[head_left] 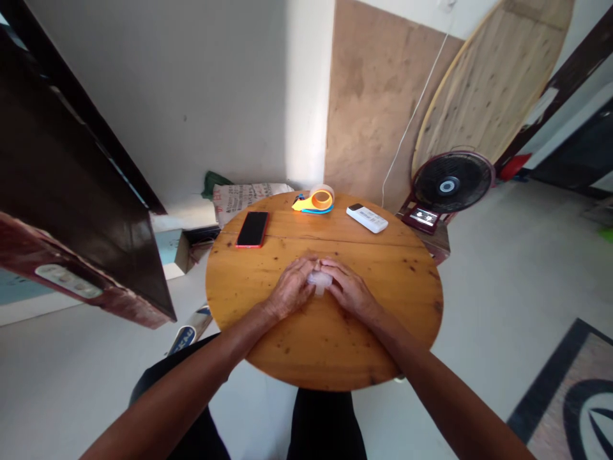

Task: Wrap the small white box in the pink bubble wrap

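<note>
A small whitish, translucent round object (320, 279) rests at the middle of the round wooden table (325, 358). My left hand (293, 287) curls round its left side, and my right hand (349, 287) holds it from the right. The fingertips of both hands come together at its far edge. Part of the object is hidden under the fingers, and what exactly it is cannot be made out.
A phone with a red edge (252, 229) lies at the table's back left. An orange tape dispenser (317, 200) stands at the back, with a white remote (367, 218) to its right. A black fan (450, 184) is beyond the table's right edge.
</note>
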`<state>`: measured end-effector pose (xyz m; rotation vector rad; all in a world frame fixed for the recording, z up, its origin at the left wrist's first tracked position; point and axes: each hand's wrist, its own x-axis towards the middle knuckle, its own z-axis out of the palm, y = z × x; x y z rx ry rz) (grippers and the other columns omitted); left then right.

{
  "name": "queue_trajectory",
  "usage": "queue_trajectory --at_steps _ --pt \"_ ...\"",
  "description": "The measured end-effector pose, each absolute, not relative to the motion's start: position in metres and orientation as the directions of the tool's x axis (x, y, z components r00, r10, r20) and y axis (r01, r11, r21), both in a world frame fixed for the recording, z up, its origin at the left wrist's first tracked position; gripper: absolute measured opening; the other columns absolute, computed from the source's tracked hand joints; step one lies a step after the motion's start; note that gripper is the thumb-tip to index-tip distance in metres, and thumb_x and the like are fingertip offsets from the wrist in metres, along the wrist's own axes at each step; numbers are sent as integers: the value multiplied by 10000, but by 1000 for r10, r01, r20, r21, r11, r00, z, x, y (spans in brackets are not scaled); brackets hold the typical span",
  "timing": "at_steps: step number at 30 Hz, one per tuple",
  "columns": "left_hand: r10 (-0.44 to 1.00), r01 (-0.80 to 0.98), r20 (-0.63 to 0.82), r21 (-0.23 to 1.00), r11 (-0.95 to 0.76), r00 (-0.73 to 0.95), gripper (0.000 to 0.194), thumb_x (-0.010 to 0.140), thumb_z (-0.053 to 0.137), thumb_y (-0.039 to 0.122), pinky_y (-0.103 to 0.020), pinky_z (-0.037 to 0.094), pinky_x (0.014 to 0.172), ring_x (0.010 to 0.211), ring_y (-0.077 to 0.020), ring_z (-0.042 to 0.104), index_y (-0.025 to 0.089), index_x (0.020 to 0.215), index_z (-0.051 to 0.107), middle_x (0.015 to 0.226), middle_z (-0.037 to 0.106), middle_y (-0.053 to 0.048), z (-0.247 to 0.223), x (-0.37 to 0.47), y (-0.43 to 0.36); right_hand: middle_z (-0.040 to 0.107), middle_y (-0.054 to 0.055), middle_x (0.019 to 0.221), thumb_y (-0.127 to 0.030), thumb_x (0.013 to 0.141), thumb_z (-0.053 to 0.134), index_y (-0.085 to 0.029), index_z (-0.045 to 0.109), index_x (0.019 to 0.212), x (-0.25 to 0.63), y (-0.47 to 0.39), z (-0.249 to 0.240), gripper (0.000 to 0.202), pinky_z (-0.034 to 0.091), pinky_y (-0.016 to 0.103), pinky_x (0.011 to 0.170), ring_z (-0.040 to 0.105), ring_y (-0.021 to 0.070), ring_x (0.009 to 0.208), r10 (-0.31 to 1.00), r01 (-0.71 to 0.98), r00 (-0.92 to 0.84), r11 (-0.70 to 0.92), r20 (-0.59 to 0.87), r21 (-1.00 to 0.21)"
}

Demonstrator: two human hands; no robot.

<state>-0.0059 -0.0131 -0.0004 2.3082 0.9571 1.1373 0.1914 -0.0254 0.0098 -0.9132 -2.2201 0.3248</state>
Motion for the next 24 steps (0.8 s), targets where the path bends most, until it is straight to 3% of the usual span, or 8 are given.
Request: queue_trajectory --at_steps 3,6,10,14,19,24 --pt "815 311 420 775 -551 399 354 690 553 50 -361 461 906 1022 -210 584 186 1017 568 1092 623 -72 7 -6 -11 587 98 1269 -160 835 537 -215 585 1202 193 -25 20 374 413 399 1022 533 220 1186 769 478 -454 636 449 -606" --pt "881 97 147 973 -212 450 299 730 662 232 -275 488 730 806 -162 618 164 1006 569 918 655 -41 18 -6 -6 681 61 1043 -282 814 606 -186 638 1089 197 -19 32 293 497 331 817 633 208 925 860 426 -479 403 176 -810" --pt "905 -96 -22 993 69 425 493 631 776 421 -258 480 709 782 -167 630 126 992 616 906 682 -54 25 -2 -1 684 31 852 -376 812 600 -149 667 966 198 -8 36 283 461 250 638 606 155 730 890 352 -453 121 -56 -928" --pt "898 -167 -63 975 149 435 544 658 766 440 -287 484 761 832 -194 648 117 1074 627 953 699 -80 25 -6 -1 676 27 855 -418 840 552 -166 669 1052 194 -3 32 350 432 222 588 566 120 670 929 291 -364 44 -68 -956" --pt "861 -246 34 963 107 507 565 648 807 337 -291 479 843 948 -189 637 132 1135 608 1082 680 -97 18 -12 2 653 11 794 -397 858 521 -175 682 1036 189 -7 32 327 428 215 549 547 117 644 949 295 -314 80 -17 -952" --pt "870 -284 41 952 116 491 521 669 786 406 -298 484 824 890 -173 642 135 1081 619 1028 685 -81 12 -7 6 666 45 995 -435 877 499 -194 610 1176 188 -11 35 399 494 248 633 619 165 820 950 284 -308 139 47 -949"
